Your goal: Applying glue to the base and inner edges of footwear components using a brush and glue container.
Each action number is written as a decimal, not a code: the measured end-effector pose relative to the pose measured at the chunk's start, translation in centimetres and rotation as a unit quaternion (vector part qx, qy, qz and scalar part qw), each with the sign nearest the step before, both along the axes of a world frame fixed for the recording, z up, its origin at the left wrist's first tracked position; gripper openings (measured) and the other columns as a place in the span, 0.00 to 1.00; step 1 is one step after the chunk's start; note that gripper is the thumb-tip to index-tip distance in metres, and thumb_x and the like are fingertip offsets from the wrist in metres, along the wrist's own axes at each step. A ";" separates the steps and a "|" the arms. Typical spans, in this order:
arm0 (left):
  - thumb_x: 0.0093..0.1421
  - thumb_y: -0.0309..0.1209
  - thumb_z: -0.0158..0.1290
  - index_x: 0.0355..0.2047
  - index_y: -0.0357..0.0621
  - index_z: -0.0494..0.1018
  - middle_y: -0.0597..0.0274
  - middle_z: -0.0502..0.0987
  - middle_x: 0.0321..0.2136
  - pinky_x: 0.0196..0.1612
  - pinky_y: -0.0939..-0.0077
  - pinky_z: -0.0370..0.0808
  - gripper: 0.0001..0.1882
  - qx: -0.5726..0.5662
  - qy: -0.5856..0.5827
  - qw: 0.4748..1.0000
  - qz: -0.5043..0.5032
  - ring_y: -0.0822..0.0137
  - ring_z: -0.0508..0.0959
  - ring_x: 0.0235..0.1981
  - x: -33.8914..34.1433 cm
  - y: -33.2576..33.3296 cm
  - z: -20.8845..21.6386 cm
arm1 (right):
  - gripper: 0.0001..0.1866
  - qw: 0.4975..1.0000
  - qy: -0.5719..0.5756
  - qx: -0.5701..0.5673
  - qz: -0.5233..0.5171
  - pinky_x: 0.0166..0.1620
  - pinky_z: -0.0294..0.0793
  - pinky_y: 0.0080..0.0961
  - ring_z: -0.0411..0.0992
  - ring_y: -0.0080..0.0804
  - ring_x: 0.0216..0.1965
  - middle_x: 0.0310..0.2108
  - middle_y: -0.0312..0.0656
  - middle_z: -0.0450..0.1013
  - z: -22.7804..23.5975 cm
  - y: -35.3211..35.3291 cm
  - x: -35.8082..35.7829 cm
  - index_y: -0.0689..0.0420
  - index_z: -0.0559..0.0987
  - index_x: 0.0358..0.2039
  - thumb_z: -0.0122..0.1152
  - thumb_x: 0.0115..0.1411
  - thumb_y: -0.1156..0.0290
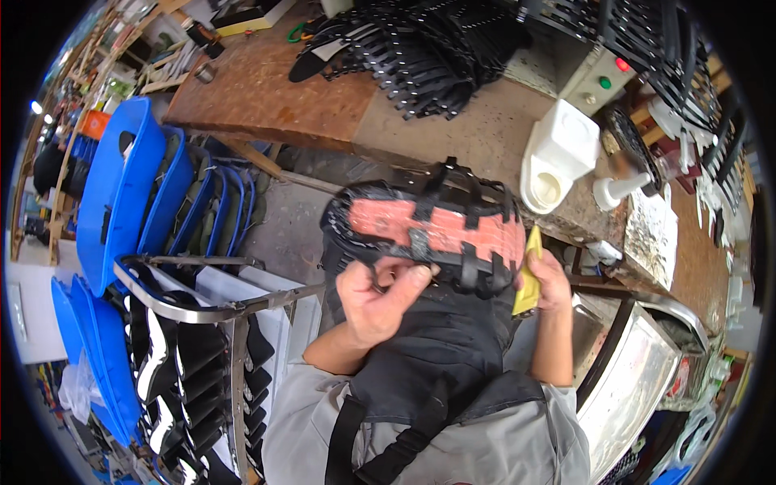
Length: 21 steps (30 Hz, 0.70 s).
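Across my lap lies a sandal upper [485, 234] of black straps, set around a salmon-pink sole-shaped piece with its pink face up. My left hand [376, 303] is at its near edge, thumb and fingers pinched at the end of one black strap [419, 242]. The fingertips are partly hidden. At the right end of the sandal, my right hand [551, 279] grips a flat yellow tool [529, 283] upright, its lower edge dark; its exact kind I cannot make out. A black apron [436, 323] covers my lap beneath the work.
A worktable [275, 89] runs ahead, bearing a pile of black strapped uppers [412, 56]. At right are a white plastic container [558, 153], a white nozzle bottle [618, 190] and a machine with coloured buttons [602, 81]. Blue trays [121, 194] and a metal rack [186, 311] stand left.
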<state>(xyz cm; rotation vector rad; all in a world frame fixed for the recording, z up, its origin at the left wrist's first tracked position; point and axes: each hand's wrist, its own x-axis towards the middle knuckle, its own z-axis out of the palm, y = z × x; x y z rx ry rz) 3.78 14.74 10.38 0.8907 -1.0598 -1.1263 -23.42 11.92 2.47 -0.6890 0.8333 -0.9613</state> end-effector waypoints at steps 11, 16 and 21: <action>0.60 0.32 0.48 0.47 0.26 0.63 0.45 0.71 0.41 0.43 0.72 0.72 0.21 -0.017 0.074 0.990 0.119 0.62 0.73 0.41 1.0 -2.9 -1.2 | 0.09 0.933 -0.350 0.006 -0.082 0.13 0.53 0.19 0.56 0.20 0.08 0.11 0.29 0.63 2.6 -3.8 4.6 0.54 0.70 0.30 0.48 0.62 0.63; 0.54 0.47 0.54 0.50 0.34 0.63 0.44 0.70 0.45 0.50 0.61 0.68 0.32 0.072 0.245 0.918 -0.303 0.57 0.72 0.46 0.5 -1.2 -4.3 | 0.10 0.930 -0.365 -0.040 -0.014 0.13 0.52 0.18 0.55 0.21 0.08 0.11 0.30 0.62 1.8 -3.7 5.2 0.55 0.70 0.30 0.47 0.62 0.63; 0.51 0.49 0.56 0.50 0.39 0.65 0.47 0.69 0.48 0.56 0.56 0.61 0.33 0.074 0.408 0.860 -0.297 0.54 0.67 0.53 -2.8 -2.9 -4.0 | 0.10 0.952 -0.306 -0.002 -0.016 0.13 0.53 0.19 0.57 0.21 0.10 0.11 0.31 0.62 3.2 -3.3 5.6 0.56 0.70 0.29 0.48 0.62 0.64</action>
